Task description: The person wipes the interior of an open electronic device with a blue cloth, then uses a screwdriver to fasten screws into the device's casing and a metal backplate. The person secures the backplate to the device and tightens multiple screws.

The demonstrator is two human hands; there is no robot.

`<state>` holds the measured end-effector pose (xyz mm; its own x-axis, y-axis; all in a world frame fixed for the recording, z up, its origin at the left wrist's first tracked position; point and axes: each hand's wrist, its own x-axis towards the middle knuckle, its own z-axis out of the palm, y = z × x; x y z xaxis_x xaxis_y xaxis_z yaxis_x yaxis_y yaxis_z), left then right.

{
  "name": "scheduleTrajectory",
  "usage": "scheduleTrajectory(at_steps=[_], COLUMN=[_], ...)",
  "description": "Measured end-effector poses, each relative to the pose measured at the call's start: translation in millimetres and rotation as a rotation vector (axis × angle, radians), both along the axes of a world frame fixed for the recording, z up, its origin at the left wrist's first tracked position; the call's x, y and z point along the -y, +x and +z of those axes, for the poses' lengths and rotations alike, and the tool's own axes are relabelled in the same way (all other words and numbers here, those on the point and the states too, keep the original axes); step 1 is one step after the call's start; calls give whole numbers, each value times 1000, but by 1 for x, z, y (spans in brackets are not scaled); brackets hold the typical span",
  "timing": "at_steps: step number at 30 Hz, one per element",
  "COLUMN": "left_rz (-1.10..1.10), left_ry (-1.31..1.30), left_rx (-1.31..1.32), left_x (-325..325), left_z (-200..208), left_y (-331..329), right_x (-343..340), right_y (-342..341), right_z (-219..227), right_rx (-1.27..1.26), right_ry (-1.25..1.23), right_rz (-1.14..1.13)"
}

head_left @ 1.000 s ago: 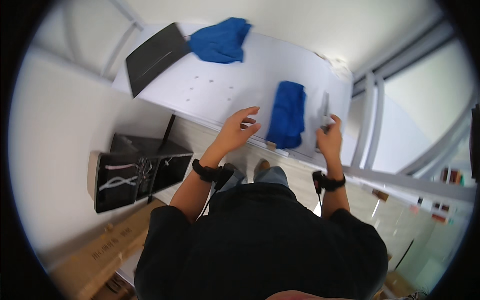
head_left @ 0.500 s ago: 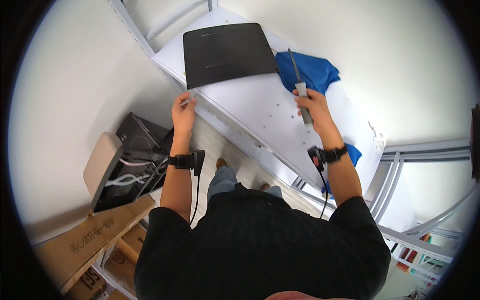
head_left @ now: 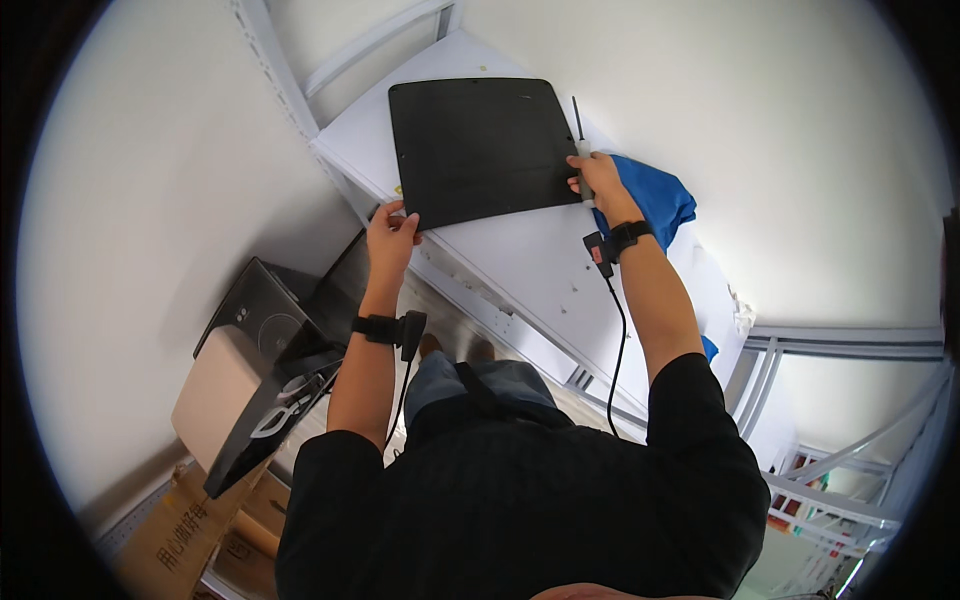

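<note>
A thin black panel (head_left: 485, 150) with rounded corners lies on the white tabletop (head_left: 545, 250). At its near left corner, my left hand (head_left: 393, 240) is closed on the edge, with the thumb on top. My right hand (head_left: 603, 182) is closed round the grey handle of a screwdriver (head_left: 584, 150), whose shaft points away from me. Its fingers rest against the panel's right edge; whether they also grip the panel cannot be made out. A blue cloth (head_left: 655, 200) lies on the table just right of that hand.
Small dark bits (head_left: 573, 289) dot the tabletop nearer me. A metal frame post (head_left: 270, 60) rises at the table's far left. On the left stands an opened black-and-beige appliance (head_left: 225, 400) with loose wires, above cardboard boxes (head_left: 175, 530). More metal racking (head_left: 765, 380) is at right.
My left hand has taken hold of the panel's near left corner. My right hand has moved left with the screwdriver to the panel's right edge. The panel's slotted face no longer shows.
</note>
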<state>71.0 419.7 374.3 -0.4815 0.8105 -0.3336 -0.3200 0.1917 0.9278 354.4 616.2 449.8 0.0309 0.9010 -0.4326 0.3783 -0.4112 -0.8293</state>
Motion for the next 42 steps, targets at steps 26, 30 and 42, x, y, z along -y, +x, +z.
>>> scheduleTrajectory(at_steps=[26, 30, 42], left_rz=[747, 817, 741], left_ry=[111, 47, 7], left_rx=[-630, -704, -899], left_x=[407, 472, 551], left_z=[107, 81, 34], left_y=[10, -17, -121], right_x=[251, 307, 421], right_y=[-97, -139, -220], right_z=[53, 34, -19], right_rx=[-539, -518, -559], right_ry=[45, 32, 69], right_rz=[734, 861, 734])
